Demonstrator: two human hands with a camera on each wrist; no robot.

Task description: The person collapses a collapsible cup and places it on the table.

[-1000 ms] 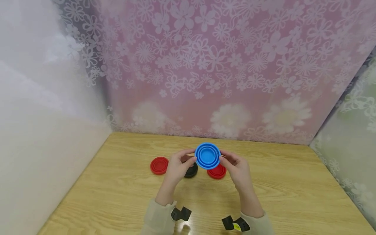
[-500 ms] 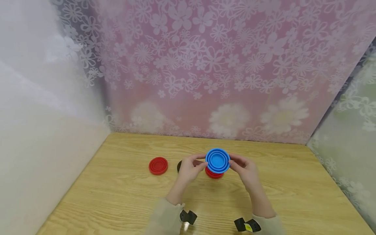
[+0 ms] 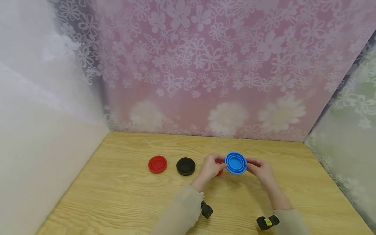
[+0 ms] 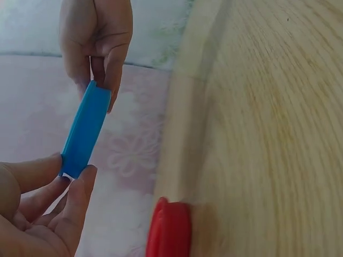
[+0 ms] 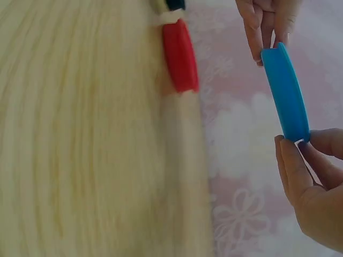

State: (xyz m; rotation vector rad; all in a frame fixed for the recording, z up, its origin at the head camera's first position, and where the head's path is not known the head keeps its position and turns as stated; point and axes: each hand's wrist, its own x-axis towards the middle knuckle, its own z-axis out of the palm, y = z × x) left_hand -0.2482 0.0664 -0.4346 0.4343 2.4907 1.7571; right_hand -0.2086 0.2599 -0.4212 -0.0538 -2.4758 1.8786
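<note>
Held above the table by both hands is a blue collapsible cup, folded flat into rings, its ringed face toward the head camera. My left hand pinches its left rim between thumb and fingers, while my right hand pinches the right rim. From the side, the left wrist view shows the blue cup as a thin disc between the fingertips. Below and left of it, a red collapsible cup lies on the table, mostly covered by my left hand; the right wrist view shows that red cup edge-on.
Farther left on the wooden table lie a black folded cup and another red folded cup, in a rough row. A pink flowered curtain hangs behind the table, and a white wall stands at the left.
Both hands have carried the blue cup to the right, past the nearer red cup. The black cup, earlier partly covered by the left hand, now shows in full.
</note>
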